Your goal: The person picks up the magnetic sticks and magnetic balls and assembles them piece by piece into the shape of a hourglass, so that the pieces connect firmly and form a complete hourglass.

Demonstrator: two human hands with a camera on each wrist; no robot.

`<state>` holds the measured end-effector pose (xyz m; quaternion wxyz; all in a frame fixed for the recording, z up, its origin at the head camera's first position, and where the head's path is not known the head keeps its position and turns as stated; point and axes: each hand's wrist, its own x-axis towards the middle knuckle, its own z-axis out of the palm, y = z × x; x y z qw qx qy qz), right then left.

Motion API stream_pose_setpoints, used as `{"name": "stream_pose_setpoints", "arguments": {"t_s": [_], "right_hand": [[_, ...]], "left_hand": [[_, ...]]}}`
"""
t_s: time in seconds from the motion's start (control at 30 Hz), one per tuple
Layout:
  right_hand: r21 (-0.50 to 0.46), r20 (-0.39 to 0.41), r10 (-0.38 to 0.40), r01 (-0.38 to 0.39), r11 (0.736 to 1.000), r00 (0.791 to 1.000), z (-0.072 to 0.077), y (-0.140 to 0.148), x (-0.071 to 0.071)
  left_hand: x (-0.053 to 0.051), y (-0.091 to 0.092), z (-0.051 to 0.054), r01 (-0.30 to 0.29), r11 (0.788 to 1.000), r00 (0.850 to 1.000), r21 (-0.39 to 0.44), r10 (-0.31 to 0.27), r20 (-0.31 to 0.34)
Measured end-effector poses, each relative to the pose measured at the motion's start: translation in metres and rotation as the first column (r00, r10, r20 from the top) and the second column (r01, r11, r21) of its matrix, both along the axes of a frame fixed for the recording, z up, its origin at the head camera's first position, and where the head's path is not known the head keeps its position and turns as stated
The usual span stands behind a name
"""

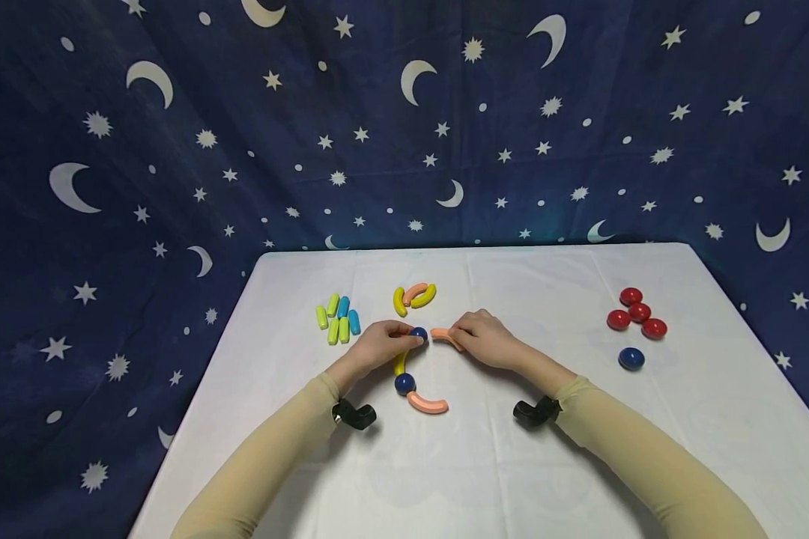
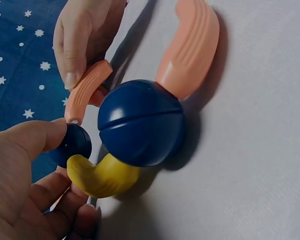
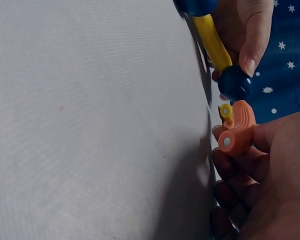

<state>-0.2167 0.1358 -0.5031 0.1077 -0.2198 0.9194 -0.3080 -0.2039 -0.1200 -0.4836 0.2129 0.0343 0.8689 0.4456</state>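
My left hand [image 1: 386, 343] pinches a dark blue ball [image 1: 419, 335] between thumb and fingers. From that ball a curved yellow stick [image 1: 401, 364] runs down to a second blue ball [image 2: 142, 122], which joins a curved orange stick [image 1: 428, 404] lying on the table. My right hand [image 1: 487, 340] holds another curved orange stick [image 3: 238, 129] by thumb and fingertips; a pale disc shows in its end. In the head view a narrow gap separates this stick's far end from the ball in my left hand. My fingers partly cover both held pieces.
Behind my hands lie yellow and orange curved sticks [image 1: 414, 293]. Short green and blue sticks [image 1: 338, 320] are grouped to the left. Several red balls [image 1: 639, 312] and one blue ball [image 1: 631, 358] rest at the right of the white table [image 1: 553, 486]. A starry cloth [image 1: 377, 90] hangs behind.
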Motion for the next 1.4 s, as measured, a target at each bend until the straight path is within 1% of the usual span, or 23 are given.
{"name": "stream_pose_setpoints", "arguments": {"t_s": [0.17, 0.47, 0.57, 0.7, 0.87, 0.93, 0.97, 1.03, 1.13, 1.2, 1.3, 1.4], "right_hand": [[0.001, 0.0, 0.006, -0.006, 1.0, 1.0, 0.002, -0.001, 0.0], [0.041, -0.053, 0.015, -0.013, 0.999, 0.998, 0.003, -0.008, -0.001], [0.022, -0.015, -0.003, 0.003, 1.0, 1.0, 0.002, -0.01, -0.001], [-0.031, 0.047, -0.049, 0.05, 0.998, 0.998, 0.001, -0.01, -0.001], [-0.067, 0.058, -0.103, 0.107, 0.992, 0.993, -0.004, -0.01, -0.001], [-0.074, 0.052, -0.114, 0.117, 0.99, 0.992, -0.005, -0.01, -0.001], [-0.077, 0.046, -0.115, 0.118, 0.99, 0.992, -0.005, -0.011, -0.001], [-0.089, 0.036, -0.107, 0.11, 0.99, 0.994, -0.005, -0.012, -0.001], [-0.105, 0.033, -0.091, 0.094, 0.99, 0.995, -0.005, -0.015, 0.0], [-0.114, 0.036, -0.081, 0.084, 0.99, 0.996, -0.006, -0.016, 0.0], [-0.124, 0.029, -0.073, 0.076, 0.989, 0.997, -0.007, -0.016, 0.001], [-0.128, -0.009, -0.076, 0.074, 0.989, 0.997, -0.003, -0.007, 0.007]], "left_hand": [[-0.001, -0.001, 0.0, -0.006, 1.0, 1.0, 0.003, 0.006, 0.02], [-0.005, -0.001, -0.003, 0.002, 1.0, 1.0, 0.018, -0.003, 0.01], [-0.005, 0.0, -0.002, -0.002, 1.0, 1.0, 0.026, 0.002, 0.014], [-0.004, 0.001, -0.001, -0.006, 1.0, 1.0, 0.025, 0.006, 0.01], [-0.004, 0.002, 0.003, -0.007, 1.0, 1.0, 0.001, 0.007, 0.001], [-0.006, 0.003, 0.005, 0.004, 1.0, 1.0, -0.015, -0.004, -0.001], [-0.007, 0.004, 0.006, 0.018, 1.0, 1.0, -0.026, -0.018, -0.009], [-0.01, 0.005, 0.007, 0.061, 0.997, 0.998, -0.04, -0.062, -0.028], [-0.015, 0.007, 0.006, 0.125, 0.991, 0.991, -0.037, -0.127, -0.052], [-0.018, 0.009, 0.005, 0.153, 0.987, 0.986, -0.038, -0.155, -0.056], [-0.021, 0.011, 0.004, 0.159, 0.986, 0.985, -0.056, -0.162, -0.054], [-0.022, 0.011, 0.003, 0.147, 0.987, 0.987, -0.069, -0.15, -0.052]]}}
